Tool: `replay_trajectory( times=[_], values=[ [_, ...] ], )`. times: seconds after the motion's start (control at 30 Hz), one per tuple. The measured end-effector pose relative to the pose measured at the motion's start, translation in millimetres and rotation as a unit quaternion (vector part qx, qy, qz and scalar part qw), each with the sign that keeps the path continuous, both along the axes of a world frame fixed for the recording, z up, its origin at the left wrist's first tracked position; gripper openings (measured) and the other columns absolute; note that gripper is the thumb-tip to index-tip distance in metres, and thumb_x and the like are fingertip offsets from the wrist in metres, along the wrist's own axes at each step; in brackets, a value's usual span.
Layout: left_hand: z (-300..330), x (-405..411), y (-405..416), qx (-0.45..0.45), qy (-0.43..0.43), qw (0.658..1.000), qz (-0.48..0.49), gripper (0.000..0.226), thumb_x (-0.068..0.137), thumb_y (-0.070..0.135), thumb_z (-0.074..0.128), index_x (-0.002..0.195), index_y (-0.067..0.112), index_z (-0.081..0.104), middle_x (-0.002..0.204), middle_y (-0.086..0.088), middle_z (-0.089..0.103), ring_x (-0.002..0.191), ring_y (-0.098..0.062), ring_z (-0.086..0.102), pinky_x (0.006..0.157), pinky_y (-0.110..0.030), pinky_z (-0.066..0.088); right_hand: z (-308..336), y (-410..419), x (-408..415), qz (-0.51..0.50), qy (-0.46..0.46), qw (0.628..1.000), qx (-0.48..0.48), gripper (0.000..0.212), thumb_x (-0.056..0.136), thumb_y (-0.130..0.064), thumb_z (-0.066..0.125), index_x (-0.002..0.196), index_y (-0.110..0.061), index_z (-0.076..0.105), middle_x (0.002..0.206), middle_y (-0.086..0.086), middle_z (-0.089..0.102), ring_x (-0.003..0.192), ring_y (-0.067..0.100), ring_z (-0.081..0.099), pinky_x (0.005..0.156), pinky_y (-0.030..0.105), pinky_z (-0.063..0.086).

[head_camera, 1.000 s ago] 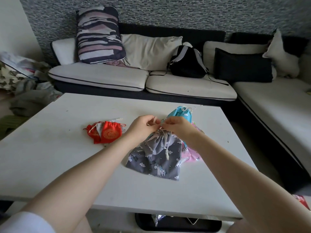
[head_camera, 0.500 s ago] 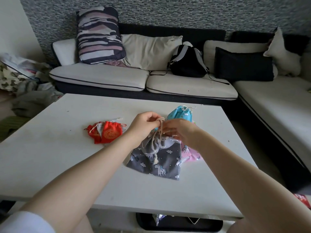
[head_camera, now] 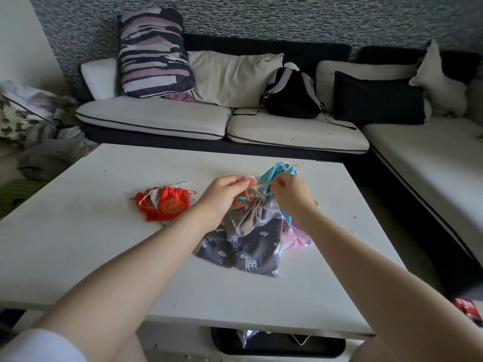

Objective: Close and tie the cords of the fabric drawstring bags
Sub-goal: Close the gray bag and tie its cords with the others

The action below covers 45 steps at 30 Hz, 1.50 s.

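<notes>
My left hand (head_camera: 222, 197) and right hand (head_camera: 292, 194) are both pinched on the thin cord (head_camera: 262, 186) at the gray bag (head_camera: 248, 241) neck, 12 o'clock end; soft, floppy, light stuff, so I'd grip cord, not cloth.

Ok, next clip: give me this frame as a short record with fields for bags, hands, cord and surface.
surface: white table
bag in work: grey bag, mouth gathered shut
cord: beige cord held between both hands
left hand: pinching cord
right hand: pinching cord
other bags: blue bag and pink bag behind the grey one; red bags to the left
</notes>
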<state>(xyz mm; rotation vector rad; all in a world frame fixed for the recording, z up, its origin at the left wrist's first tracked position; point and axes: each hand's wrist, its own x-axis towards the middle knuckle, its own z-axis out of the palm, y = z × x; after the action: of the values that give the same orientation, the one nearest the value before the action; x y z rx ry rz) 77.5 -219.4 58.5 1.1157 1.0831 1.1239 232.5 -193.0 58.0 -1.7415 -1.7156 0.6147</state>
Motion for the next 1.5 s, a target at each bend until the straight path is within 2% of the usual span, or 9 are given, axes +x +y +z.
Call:
replay_trajectory(
  times=[0.1, 0.23, 0.33, 0.53, 0.7, 0.93, 1.1, 1.23, 1.5],
  values=[
    [-1.7, -2.0, 3.6, -0.063, -0.104, 0.992, 0.031, 0.029, 0.096, 0.016, 0.041, 0.074, 0.017, 0.059, 0.085, -0.002, 0.064, 0.079, -0.015, 0.059, 0.061, -0.023, 0.042, -0.5, 8.0, 10.8, -0.062, 0.215, 0.973, -0.052, 0.029, 0.089, -0.005, 0.036, 0.069, -0.006, 0.057, 0.074, 0.010, 0.060, 0.070, 0.024, 0.053, 0.058, 0.026, 0.041],
    [-6.2, -5.2, 12.7, -0.134, -0.178, 0.965, 0.136, 0.029, 0.097, 0.019, 0.041, 0.072, 0.015, 0.053, 0.086, -0.001, 0.065, 0.077, -0.014, 0.057, 0.063, -0.025, 0.042, 6.9, 4.4, 13.5, -0.041, 0.672, 0.730, -0.118, 0.035, 0.096, -0.011, 0.032, 0.067, -0.009, 0.053, 0.063, 0.005, 0.069, 0.064, 0.019, 0.067, 0.079, 0.036, 0.050],
    [-14.5, -14.0, 16.6, -0.134, -0.027, 0.969, 0.204, 0.027, 0.096, 0.020, 0.045, 0.073, 0.017, 0.058, 0.085, 0.002, 0.064, 0.073, -0.011, 0.055, 0.058, -0.023, 0.038, 3.3, 6.2, 16.2, -0.081, 0.742, 0.653, -0.128, 0.035, 0.096, -0.014, 0.028, 0.063, -0.015, 0.040, 0.036, -0.001, 0.043, 0.034, 0.016, 0.048, 0.063, 0.031, 0.053],
    [-16.1, -10.9, 14.3, 0.016, 0.199, 0.960, 0.195, 0.025, 0.089, 0.013, 0.057, 0.064, 0.013, 0.063, 0.076, -0.009, 0.067, 0.061, -0.019, 0.062, 0.060, -0.028, 0.048, 5.2, 4.0, 5.5, -0.052, 0.542, 0.832, -0.111, 0.035, 0.096, -0.026, 0.035, 0.066, -0.013, 0.046, 0.040, -0.008, 0.023, 0.036, 0.008, 0.017, 0.040, 0.019, 0.019],
    [-16.9, -11.1, 16.0, 0.022, 0.304, 0.937, 0.173, 0.019, 0.084, 0.017, 0.065, 0.090, 0.011, 0.048, 0.082, -0.010, 0.068, 0.067, -0.024, 0.067, 0.056, -0.030, 0.049, 4.6, 4.1, 3.8, -0.015, 0.342, 0.934, -0.099, 0.045, 0.096, -0.039, 0.041, 0.062, -0.013, 0.058, 0.053, -0.003, 0.031, 0.042, 0.009, 0.026, 0.040, 0.019, 0.026],
    [-13.0, -11.2, 8.2, 0.065, 0.422, 0.904, -0.027, 0.032, 0.090, 0.008, 0.042, 0.084, 0.024, 0.069, 0.096, -0.005, 0.068, 0.081, -0.024, 0.061, 0.069, -0.033, 0.045, 7.1, -0.3, 0.3, -0.019, 0.219, 0.970, -0.104, 0.028, 0.093, -0.026, 0.042, 0.069, -0.017, 0.052, 0.062, 0.001, 0.042, 0.053, 0.013, 0.034, 0.051, 0.025, 0.026],
    [-12.0, -16.5, 1.4, 0.059, 0.477, 0.873, -0.082, 0.036, 0.092, 0.031, 0.049, 0.064, 0.009, 0.054, 0.069, -0.010, 0.055, 0.070, -0.021, 0.048, 0.059, -0.030, 0.028, 2.7, -0.1, 11.6, -0.038, 0.086, 0.995, -0.036, 0.039, 0.092, -0.029, 0.039, 0.055, -0.016, 0.036, 0.052, -0.001, 0.036, 0.049, 0.015, 0.030, 0.049, 0.026, 0.020],
    [-20.1, -9.1, 7.4, 0.116, 0.471, 0.874, -0.015, 0.033, 0.089, 0.031, 0.056, 0.082, 0.002, 0.070, 0.109, -0.006, 0.052, 0.108, -0.021, 0.047, 0.092, -0.030, 0.036, -7.8, -5.9, 7.5, 0.006, -0.025, 0.999, -0.028, 0.041, 0.090, -0.029, 0.046, 0.054, -0.014, 0.035, 0.055, 0.011, 0.047, 0.052, 0.018, 0.037, 0.047, 0.026, 0.024],
    [-6.2, 2.7, 3.8, 0.054, 0.248, 0.967, -0.018, 0.034, 0.098, 0.025, 0.038, 0.070, 0.011, 0.049, 0.057, 0.002, 0.033, 0.051, -0.013, 0.032, 0.052, -0.026, 0.029, -7.3, -18.1, -0.5, 0.191, -0.097, 0.973, -0.089, 0.023, 0.086, -0.031, 0.059, 0.074, -0.012, 0.065, 0.057, -0.004, 0.046, 0.052, 0.008, 0.039, 0.049, 0.022, 0.029]
  ],
)
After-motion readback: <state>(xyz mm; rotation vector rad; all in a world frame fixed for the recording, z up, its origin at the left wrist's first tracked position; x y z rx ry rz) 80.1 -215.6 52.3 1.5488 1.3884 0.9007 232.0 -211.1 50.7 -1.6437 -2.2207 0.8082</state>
